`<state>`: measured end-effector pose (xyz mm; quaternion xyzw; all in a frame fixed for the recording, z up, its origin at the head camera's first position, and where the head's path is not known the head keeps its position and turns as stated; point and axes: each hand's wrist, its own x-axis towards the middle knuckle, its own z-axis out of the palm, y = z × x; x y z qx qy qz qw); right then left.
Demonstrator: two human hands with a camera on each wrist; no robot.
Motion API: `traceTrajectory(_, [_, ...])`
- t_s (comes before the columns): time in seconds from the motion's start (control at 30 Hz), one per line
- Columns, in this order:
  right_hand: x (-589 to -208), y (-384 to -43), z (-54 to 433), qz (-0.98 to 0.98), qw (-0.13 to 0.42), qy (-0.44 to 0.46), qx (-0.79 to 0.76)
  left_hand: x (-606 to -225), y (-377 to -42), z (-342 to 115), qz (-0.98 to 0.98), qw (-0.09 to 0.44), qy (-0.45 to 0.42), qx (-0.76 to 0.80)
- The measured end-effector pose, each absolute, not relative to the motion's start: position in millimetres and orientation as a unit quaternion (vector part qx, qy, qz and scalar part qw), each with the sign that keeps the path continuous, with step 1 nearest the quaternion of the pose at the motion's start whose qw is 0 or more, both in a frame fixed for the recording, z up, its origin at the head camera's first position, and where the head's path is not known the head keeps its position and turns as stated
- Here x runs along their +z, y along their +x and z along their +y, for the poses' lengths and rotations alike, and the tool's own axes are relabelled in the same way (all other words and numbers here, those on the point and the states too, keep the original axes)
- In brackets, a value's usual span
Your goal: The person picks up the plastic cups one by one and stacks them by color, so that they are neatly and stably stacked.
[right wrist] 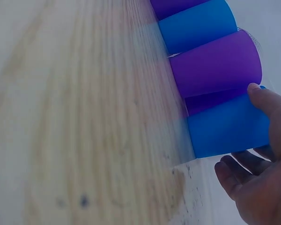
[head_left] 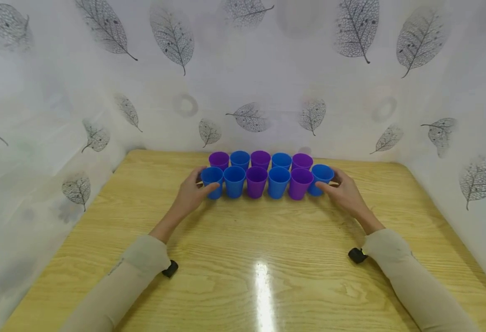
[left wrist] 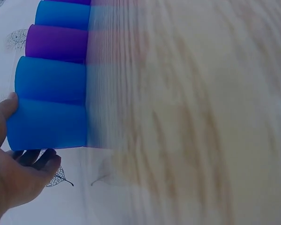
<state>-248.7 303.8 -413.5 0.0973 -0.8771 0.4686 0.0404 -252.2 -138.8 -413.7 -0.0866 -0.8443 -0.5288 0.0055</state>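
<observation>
Purple and blue cups stand upright, mouths up, in two close rows at the far side of the table. At the left end of the front row, my left hand (head_left: 193,191) holds a blue cup (head_left: 213,189), thumb across its near side and fingers round its outer side. My right hand (head_left: 344,191) holds the blue cup (head_left: 319,177) at the right end, which sits slightly farther back than its purple neighbour (head_left: 300,186). In the right wrist view, the thumb lies on this blue cup (right wrist: 229,126) close to the purple cup (right wrist: 218,65); the fingers curve along its outer side.
The back row, with a purple cup (head_left: 219,159) at its left end, is partly hidden by the front one. Behind the wooden table (head_left: 243,244) hangs a white leaf-patterned cloth (head_left: 151,115), which also encloses both sides. Light glares on the near tabletop.
</observation>
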Motion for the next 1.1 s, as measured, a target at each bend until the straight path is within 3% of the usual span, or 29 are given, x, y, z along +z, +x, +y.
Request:
traceTrajectory(0.17, [-392, -233, 292, -0.879, 0.050, 0.108, 0.462, -412, -251, -142, -0.844, 0.001, -0.091, -0.529])
traceTrajectory(0.57, [-424, -241, 314, -0.880, 0.040, 0.091, 0.465, -411, -238, -150, -0.843, -0.027, -0.092, -0.530])
traceTrajectory(1.1, [-416, -208, 324, -0.874, 0.059, 0.100, 0.471, -407, -210, -152, -0.861, -0.059, -0.117, -0.492])
